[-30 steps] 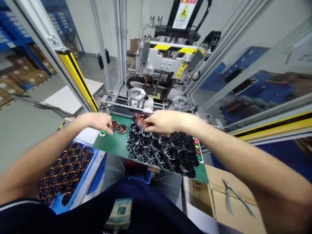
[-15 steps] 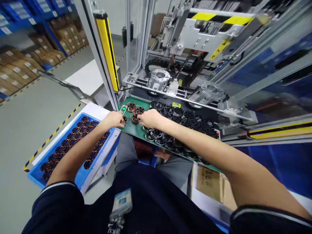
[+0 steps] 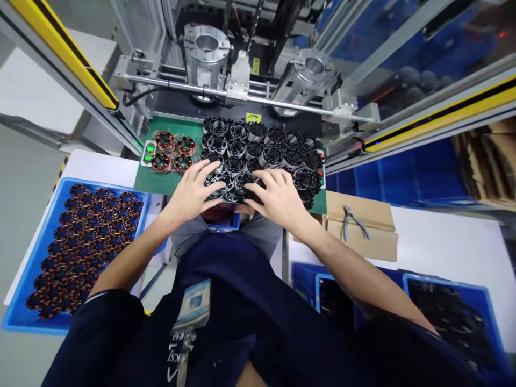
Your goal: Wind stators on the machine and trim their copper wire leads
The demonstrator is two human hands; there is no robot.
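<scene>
Rows of black ring-shaped motor stators (image 3: 272,153), without copper, stand close together on the green work surface (image 3: 141,180). My left hand (image 3: 191,191) has its fingers spread at the front left of these rows, fingertips on or just over the rings. Over the front middle, my right hand (image 3: 278,199) is also open, its fingers apart and resting on or near the rings. Part of the front row is hidden under both hands. Several copper-wound stators (image 3: 183,163) sit on the green surface, left of the black ones.
A blue tray (image 3: 143,215) of copper-wound stators stands at left. Behind the rows is a machine with two metal cylinders (image 3: 206,51) and a horizontal rod (image 3: 290,102). Pliers (image 3: 355,221) lie on cardboard (image 3: 374,247) at right, above blue bins (image 3: 484,301) of black parts.
Both hands have left the copper-wound stators at the left and moved right, onto the black stators, with fingers now spread. The view has shifted down and closer to the work surface.
</scene>
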